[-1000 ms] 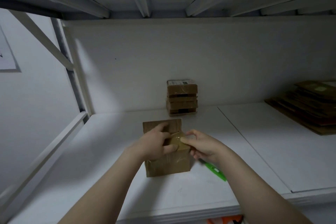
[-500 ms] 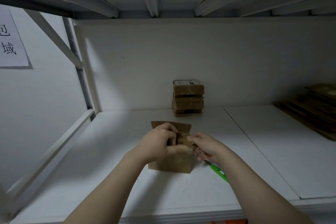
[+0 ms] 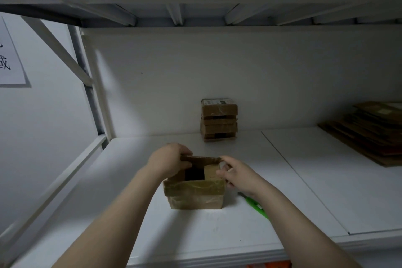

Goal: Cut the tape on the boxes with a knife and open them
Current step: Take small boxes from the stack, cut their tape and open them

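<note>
- Underneath everything, the white shelf [image 3: 121, 183]: broad and flat. On the wall to the left, a paper sign [image 3: 9, 59] with print too cropped to read.
- At far right, a pile of flattened cardboard [image 3: 374, 130], well apart from the work.
- Against the back wall, a stack of boxes [image 3: 219, 119], closed, with glossy tape across the top one. Judged not yet cut.
- Near the front edge and between both hands, the box [image 3: 195, 196]: upright, with its top already open onto a dark hollow. Rear flap [image 3: 202, 158] raised, inner flap [image 3: 212, 171] tilted up on the right. Clear tape wrinkled round the near wall.
- Probably light and thin-walled, so easy to tip or crush. Best taken by the flap edges close to the fold, or low on the walls. Tape likely slick under the fingers, so a poor place to hold.
- On the far left rim, the left hand [image 3: 168, 162]: fingers curled over the top edge, gripping the cardboard there.
- On the right side, the right hand [image 3: 237, 174]: thumb by the inner flap, fingers bent round the outside of the wall, pinching that edge.
- Just beside the box on the right, the green knife [image 3: 254, 203]: flat on the shelf, partly hidden under the right wrist, held by neither hand.
</note>
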